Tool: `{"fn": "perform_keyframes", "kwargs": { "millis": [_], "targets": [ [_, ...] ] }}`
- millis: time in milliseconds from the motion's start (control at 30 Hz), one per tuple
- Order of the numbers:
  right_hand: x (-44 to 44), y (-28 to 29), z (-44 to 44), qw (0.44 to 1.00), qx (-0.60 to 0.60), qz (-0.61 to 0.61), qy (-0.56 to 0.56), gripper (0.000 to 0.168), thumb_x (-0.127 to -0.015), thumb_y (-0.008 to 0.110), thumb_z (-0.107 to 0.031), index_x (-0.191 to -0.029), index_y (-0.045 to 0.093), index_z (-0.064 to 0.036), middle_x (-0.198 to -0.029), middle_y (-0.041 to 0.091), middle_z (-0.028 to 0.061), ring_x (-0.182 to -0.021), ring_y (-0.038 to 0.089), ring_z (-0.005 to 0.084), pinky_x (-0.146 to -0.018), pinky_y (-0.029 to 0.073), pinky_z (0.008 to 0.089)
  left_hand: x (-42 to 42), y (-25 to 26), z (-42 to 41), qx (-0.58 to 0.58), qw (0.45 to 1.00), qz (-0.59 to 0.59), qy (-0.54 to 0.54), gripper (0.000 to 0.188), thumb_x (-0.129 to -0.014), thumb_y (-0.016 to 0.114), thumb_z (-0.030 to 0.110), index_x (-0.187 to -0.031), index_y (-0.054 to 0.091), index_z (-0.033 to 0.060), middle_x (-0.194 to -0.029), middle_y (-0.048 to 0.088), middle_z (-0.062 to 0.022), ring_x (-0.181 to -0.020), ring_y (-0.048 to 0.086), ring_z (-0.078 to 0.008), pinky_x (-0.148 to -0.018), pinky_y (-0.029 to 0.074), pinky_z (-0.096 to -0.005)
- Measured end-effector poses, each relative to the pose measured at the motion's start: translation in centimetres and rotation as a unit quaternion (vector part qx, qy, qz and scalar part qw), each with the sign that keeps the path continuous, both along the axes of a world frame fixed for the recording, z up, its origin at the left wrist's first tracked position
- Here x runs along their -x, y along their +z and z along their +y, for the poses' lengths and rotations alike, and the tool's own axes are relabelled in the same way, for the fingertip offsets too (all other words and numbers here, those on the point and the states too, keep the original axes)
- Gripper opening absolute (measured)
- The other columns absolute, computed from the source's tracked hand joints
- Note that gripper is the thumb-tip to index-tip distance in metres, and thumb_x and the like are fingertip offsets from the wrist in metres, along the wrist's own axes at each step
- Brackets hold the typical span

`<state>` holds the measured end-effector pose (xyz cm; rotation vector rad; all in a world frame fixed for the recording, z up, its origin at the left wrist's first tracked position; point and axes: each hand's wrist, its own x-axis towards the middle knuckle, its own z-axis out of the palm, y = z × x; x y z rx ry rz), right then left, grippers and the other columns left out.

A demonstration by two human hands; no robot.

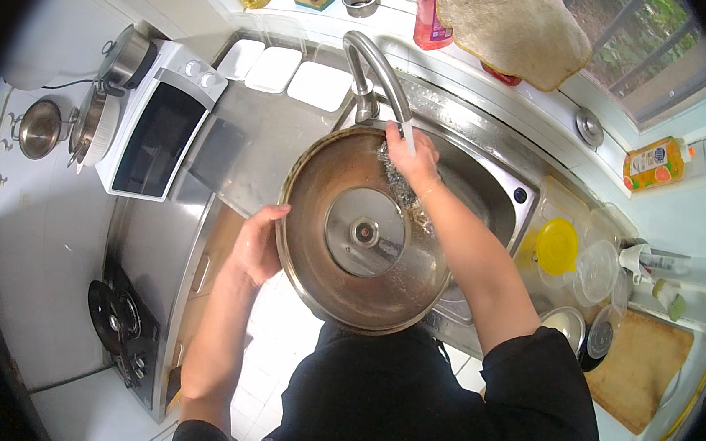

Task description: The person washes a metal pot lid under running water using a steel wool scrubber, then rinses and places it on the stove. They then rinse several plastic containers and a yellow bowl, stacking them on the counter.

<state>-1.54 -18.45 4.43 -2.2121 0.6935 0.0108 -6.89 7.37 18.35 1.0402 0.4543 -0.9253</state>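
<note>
A large round wok lid (313, 242), brownish metal with a glass disc (343, 220) at its centre, is tilted over the sink's near edge, its inner side facing me. My left hand (260, 245) grips its left rim, thumb over the edge. A steel wool scourer (397, 177) is in my right hand (414, 156), pressed near the lid's upper right edge. Water runs from the curved faucet (385, 66) onto that hand. Behind the lid lies the stainless steel sink (488, 191), partly hidden.
A white microwave (167, 116) stands left on the counter, pots hanging beyond it. White containers (321, 85) line the back. Plastic lids (597, 273), a yellow lid (556, 244) and a wooden cutting board (639, 365) are at right. Bottles stand on the windowsill (389, 22).
</note>
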Motion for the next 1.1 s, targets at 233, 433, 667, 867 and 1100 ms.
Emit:
{"fn": "perform_keyframes", "kwargs": {
  "millis": [233,433,667,867,1100],
  "targets": [
    [-1.4,1.9,5.4,0.991,0.049,-0.084,0.089,0.055,-0.092,0.04,-0.044,-0.084,0.068,0.002,-0.092,0.066,0.0218,-0.096,0.059,0.0366,-0.092,0.039,0.0455,1.3,-4.2,-0.2,-0.207,0.949,-0.184,-0.151,0.059,-0.06,0.052,-0.013,-0.118,0.053,-0.0066,-0.09,0.059,-0.0079,-0.077,0.053,-0.016,-0.063,0.043,-0.0266],
    [1.3,2.7,11.5,0.927,0.099,-0.302,0.197,0.041,-0.09,0.051,-0.036,-0.075,0.065,0.0,-0.09,0.064,0.017,-0.105,0.054,0.0315,-0.105,0.026,0.0556,1.8,-5.6,-0.2,-0.215,0.95,-0.198,-0.113,0.06,-0.059,0.048,-0.015,-0.118,0.051,-0.006,-0.089,0.056,-0.0054,-0.075,0.051,-0.0139,-0.057,0.041,-0.0256],
    [2.5,1.5,12.4,0.923,0.024,-0.301,0.239,0.038,-0.092,0.05,-0.034,-0.091,0.069,-0.002,-0.118,0.06,0.0056,-0.126,0.042,0.0292,-0.112,0.015,0.0538,3.5,-5.9,-1.0,-0.17,0.957,-0.234,-0.014,0.07,-0.062,0.043,-0.015,-0.131,0.046,-0.004,-0.109,0.061,-0.0077,-0.094,0.058,-0.0152,-0.077,0.047,-0.0242],
    [-0.6,-4.7,4.5,0.988,-0.012,-0.154,0.029,0.046,-0.096,0.042,-0.04,-0.115,0.06,-0.002,-0.128,0.053,0.0194,-0.128,0.04,0.0356,-0.108,0.022,0.0564,4.8,-6.0,-3.1,-0.135,0.96,-0.245,-0.016,0.071,-0.063,0.041,-0.017,-0.132,0.048,-0.0015,-0.12,0.058,-0.0089,-0.11,0.055,-0.0165,-0.094,0.042,-0.0256],
    [5.1,3.8,11.3,0.884,-0.064,-0.33,0.325,0.031,-0.094,0.05,-0.031,-0.1,0.072,-0.012,-0.141,0.045,0.0059,-0.139,0.022,0.0354,-0.108,0.012,0.0653,2.4,-7.5,-3.7,-0.151,0.946,-0.285,0.012,0.05,-0.073,0.049,-0.012,-0.122,0.053,-0.003,-0.11,0.061,-0.0074,-0.099,0.057,-0.0154,-0.083,0.047,-0.0271]
  ]
}}
